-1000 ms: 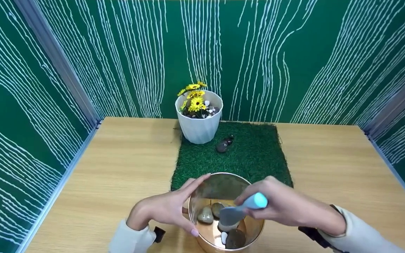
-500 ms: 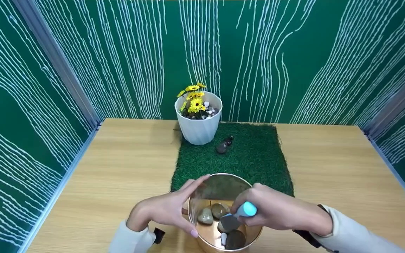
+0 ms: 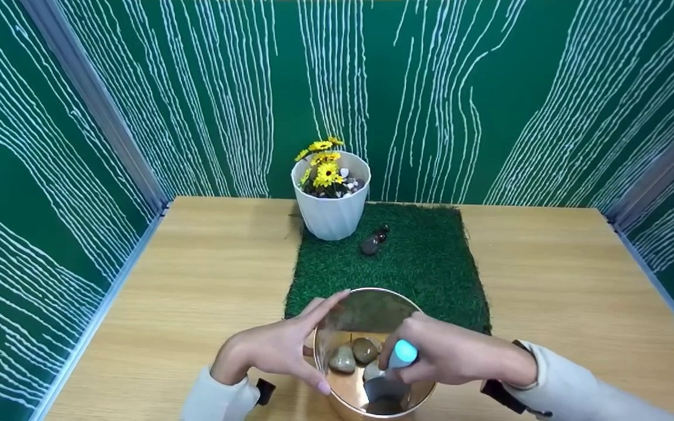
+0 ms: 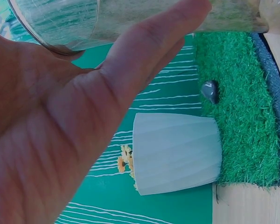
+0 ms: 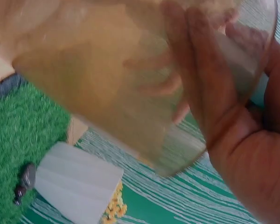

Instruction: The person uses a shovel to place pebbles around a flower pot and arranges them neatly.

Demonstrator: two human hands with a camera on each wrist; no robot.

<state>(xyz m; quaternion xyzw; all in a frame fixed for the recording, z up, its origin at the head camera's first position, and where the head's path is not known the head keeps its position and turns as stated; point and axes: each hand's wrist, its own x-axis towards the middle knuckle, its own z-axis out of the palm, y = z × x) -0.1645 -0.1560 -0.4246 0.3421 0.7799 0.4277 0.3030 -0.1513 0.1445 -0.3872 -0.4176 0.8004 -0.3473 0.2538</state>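
Note:
A clear glass bowl point(image 3: 367, 313) stands at the table's near edge in the head view. Inside lie several smooth stones, among them a greyish one point(image 3: 343, 359) and a brown one point(image 3: 364, 349). My left hand point(image 3: 278, 346) holds the bowl's left side, thumb toward me and fingers at the far rim. Reaching in from the right, my right hand point(image 3: 457, 351) grips the turquoise handle of a small trowel point(image 3: 405, 352). Its grey blade points down over the dark stone at the bottom, partly hiding it. In the right wrist view the fingers point(image 5: 200, 65) show inside the glass.
Behind the bowl lies a green artificial grass mat point(image 3: 419, 269). A white pot point(image 3: 331, 217) with yellow flowers point(image 3: 326, 173) and pebbles stands at its back left corner. Small dark stones point(image 3: 372, 241) rest beside it. Green walls with white lines point(image 3: 430, 117) enclose the wooden table point(image 3: 208, 257).
My right hand has moved left and toward me with the trowel, whose blade went from the middle stones down to the dark stone. The left hand stayed on the bowl.

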